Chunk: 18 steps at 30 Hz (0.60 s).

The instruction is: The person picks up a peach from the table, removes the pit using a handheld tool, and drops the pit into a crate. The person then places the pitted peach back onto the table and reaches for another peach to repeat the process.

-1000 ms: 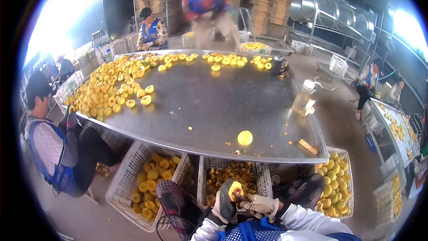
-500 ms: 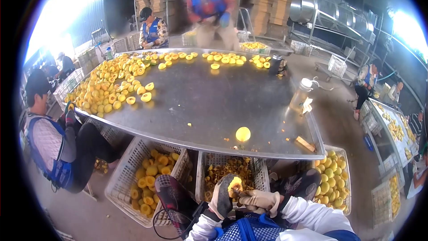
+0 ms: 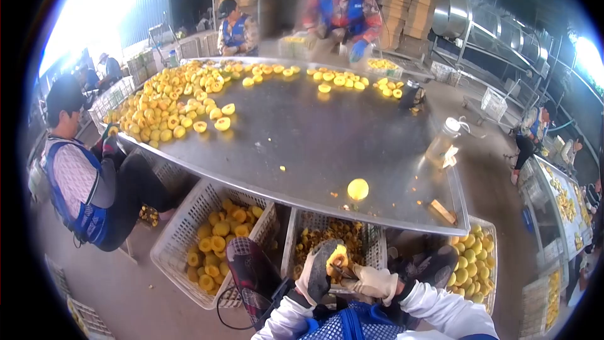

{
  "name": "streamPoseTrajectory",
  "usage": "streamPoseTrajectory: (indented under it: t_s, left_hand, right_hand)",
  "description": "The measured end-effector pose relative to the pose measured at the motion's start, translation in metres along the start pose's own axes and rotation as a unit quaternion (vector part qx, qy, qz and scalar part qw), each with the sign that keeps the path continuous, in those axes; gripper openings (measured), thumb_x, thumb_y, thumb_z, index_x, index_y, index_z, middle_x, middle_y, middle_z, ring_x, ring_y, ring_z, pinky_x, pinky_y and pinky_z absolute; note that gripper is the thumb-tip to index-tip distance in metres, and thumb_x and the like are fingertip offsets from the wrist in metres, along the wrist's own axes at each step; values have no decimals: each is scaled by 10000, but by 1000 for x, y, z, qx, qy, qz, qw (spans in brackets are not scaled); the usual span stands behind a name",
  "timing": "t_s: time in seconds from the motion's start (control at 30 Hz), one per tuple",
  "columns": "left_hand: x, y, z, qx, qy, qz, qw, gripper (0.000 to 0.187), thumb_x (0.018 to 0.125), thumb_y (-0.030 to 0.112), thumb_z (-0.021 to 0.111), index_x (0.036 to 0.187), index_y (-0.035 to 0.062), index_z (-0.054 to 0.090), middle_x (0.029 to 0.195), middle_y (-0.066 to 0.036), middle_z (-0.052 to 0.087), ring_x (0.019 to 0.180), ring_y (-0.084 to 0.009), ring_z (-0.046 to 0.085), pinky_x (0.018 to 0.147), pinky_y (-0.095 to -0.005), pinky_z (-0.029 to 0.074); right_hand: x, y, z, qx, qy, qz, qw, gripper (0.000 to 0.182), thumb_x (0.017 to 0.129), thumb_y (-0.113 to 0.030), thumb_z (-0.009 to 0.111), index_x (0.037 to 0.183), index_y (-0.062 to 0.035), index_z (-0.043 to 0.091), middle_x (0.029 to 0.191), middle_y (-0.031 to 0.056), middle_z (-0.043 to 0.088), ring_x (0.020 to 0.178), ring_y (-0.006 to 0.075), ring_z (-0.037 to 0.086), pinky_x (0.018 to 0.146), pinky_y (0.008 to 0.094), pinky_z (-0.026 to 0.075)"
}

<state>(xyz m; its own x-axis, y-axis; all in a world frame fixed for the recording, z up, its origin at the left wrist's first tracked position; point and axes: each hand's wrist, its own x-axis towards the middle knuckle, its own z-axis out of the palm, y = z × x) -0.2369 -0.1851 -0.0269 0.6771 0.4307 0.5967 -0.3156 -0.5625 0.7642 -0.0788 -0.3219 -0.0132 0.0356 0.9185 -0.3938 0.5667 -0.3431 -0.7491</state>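
Low in front of me, my left hand (image 3: 314, 275), in a pale glove with a dark palm, is closed around a yellow peach half (image 3: 338, 257) with its cut, brownish hollow showing. My right hand (image 3: 372, 281), gloved in cream, presses up against that fruit from the right. Its fingers are closed on a small tool, mostly hidden, whose kind I cannot make out. Just beyond both hands is a white crate (image 3: 379, 247) of brown and yellow peach scraps (image 3: 327, 236). A single yellow peach (image 3: 358, 189) rests near the front of the metal table (image 3: 302, 145).
Peach halves (image 3: 170, 104) are heaped at the table's left. To my left stands a crate of peach halves (image 3: 220, 242), to my right one of peaches (image 3: 472, 261). A bottle (image 3: 443, 138) and a wooden block (image 3: 443, 212) lie rightward. Co-workers (image 3: 88, 170) sit around.
My view has tilted and turned slightly, so the table appears farther right and lower. The person across the table now bends forward with head lowered. Both my hands stay at the peach half.
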Motion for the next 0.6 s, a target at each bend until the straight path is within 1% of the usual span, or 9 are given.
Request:
streamPoseTrajectory:
  t_s: [0.1, 0.17, 0.23, 0.3, 0.37, 0.4, 0.5, 0.57, 0.6]
  left_hand:
    - [0, 1, 2, -66, 13, -56, 996, 415, 766, -31, 635, 1179, 4, 630, 1138, -169, 664, 1082, -343, 630, 976, -386, 492]
    - [16, -8, -9, 22, -144, -78, 986, 451, 755, 56, 696, 1196, 5, 617, 1141, -163, 655, 1079, -333, 630, 978, -375, 493]
    - [4, -19, -1, 30, 20, 101, 994, 693, 601, 163, 832, 1231, 6, 588, 1168, -167, 636, 1094, -348, 618, 998, -391, 484]
    - [-10, -20, 8, -211, 31, -173, 961, 943, 436, 216, 910, 1283, -3, 555, 1223, -185, 618, 1132, -377, 597, 1041, -423, 458]
    - [-21, -30, 18, -86, 40, -126, 988, 1057, 367, 210, 927, 1320, -16, 530, 1251, -198, 611, 1165, -389, 582, 1068, -430, 435]
    - [-9, -5, 2, -233, 12, -311, 921, 1038, 404, 190, 914, 1341, -26, 523, 1279, -215, 602, 1195, -381, 576, 1086, -412, 423]
    - [-6, -16, 12, -137, 70, -111, 982, 909, 408, 159, 885, 1246, -11, 575, 1199, -211, 615, 1120, -380, 596, 1010, -410, 468]
    - [-5, -39, 11, -53, 46, -10, 997, 560, 552, 127, 826, 1045, 15, 584, 1033, -182, 591, 938, -376, 587, 828, -433, 500]
    - [-7, -31, 9, -111, 58, -49, 991, 535, 606, 127, 810, 1081, 11, 593, 1041, -168, 593, 921, -361, 600, 829, -414, 510]
  right_hand:
    - [-5, -24, -7, 203, -74, 44, 975, 428, 996, -360, 604, 1304, -68, 547, 706, -8, 582, 501, 76, 502, 464, 254, 418]
    - [-9, -26, -12, 332, -108, -4, 937, 315, 982, -265, 640, 1206, -48, 595, 845, 5, 612, 692, 65, 559, 592, 216, 458]
    - [5, 21, 0, 437, -143, 108, 882, 273, 974, -184, 636, 1162, 8, 589, 1086, 95, 630, 747, 111, 599, 634, 251, 513]
    - [-11, -55, -13, 146, -58, 168, 973, 312, 965, -241, 638, 1153, 4, 590, 827, 70, 631, 648, 118, 587, 560, 260, 480]
    - [-7, -56, -6, 105, -16, 147, 983, 355, 972, -302, 622, 1165, -6, 588, 670, 26, 577, 549, 104, 549, 496, 256, 432]
    - [-6, -53, -6, 107, -22, 152, 982, 355, 972, -302, 622, 1165, -6, 588, 670, 26, 577, 549, 104, 549, 496, 256, 432]
    - [-6, -52, -10, 217, -41, 213, 952, 355, 978, -311, 611, 1185, -24, 587, 619, -8, 537, 477, 77, 489, 444, 244, 382]
    - [-9, -52, -18, 359, -102, 151, 915, 334, 984, -282, 601, 1203, -32, 579, 616, -27, 517, 458, 47, 447, 425, 230, 352]
    - [-17, -45, -15, 441, -55, 146, 884, 309, 994, -230, 583, 1231, -34, 557, 626, -36, 516, 432, 28, 413, 393, 218, 309]
